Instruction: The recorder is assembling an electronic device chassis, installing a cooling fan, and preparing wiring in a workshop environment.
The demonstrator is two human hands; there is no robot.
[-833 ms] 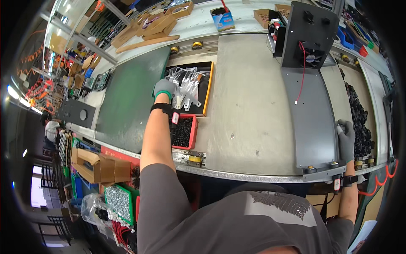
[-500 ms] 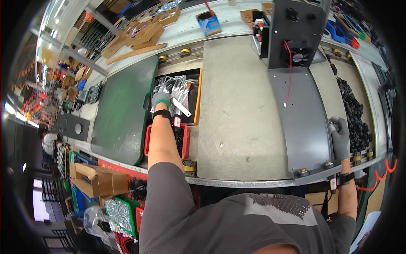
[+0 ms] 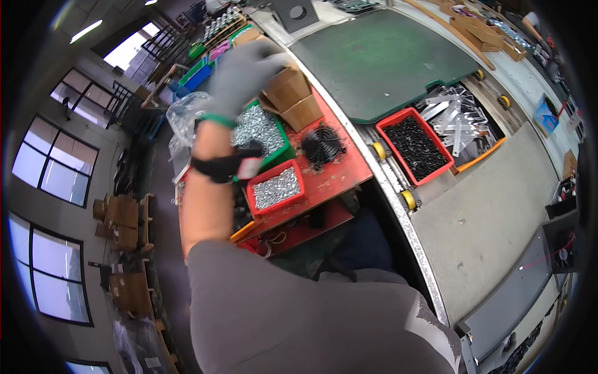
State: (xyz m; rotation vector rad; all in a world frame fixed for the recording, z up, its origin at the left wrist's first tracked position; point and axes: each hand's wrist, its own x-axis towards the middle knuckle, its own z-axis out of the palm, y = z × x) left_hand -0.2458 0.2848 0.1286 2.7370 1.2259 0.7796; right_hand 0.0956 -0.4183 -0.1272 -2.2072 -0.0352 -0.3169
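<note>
My left hand (image 3: 244, 75), in a grey glove, reaches over the red side bench and passes in front of an open cardboard box (image 3: 293, 93). Motion smears its fingers, so any hold is unclear. Below the wrist are a green bin (image 3: 286, 153) of silver screws and a red bin (image 3: 251, 198) of small silver parts. A dark grey patch that looks like my right hand (image 3: 509, 343) shows at the edge of a bent grey metal panel (image 3: 507, 293), lower right; its fingers cannot be made out.
On the conveyor lie a green board (image 3: 386, 56), a red bin (image 3: 380, 128) of black screws and a tray of flat metal strips (image 3: 458, 121). Black wire rings (image 3: 321, 146) rest on the red bench (image 3: 349, 168). Upright behind the grey panel is a plate with a fan (image 3: 564, 252).
My view has swung left toward the side bench. My left hand has left the tray of metal strips and moved over the bench. The grey panel now sits at the lower right.
</note>
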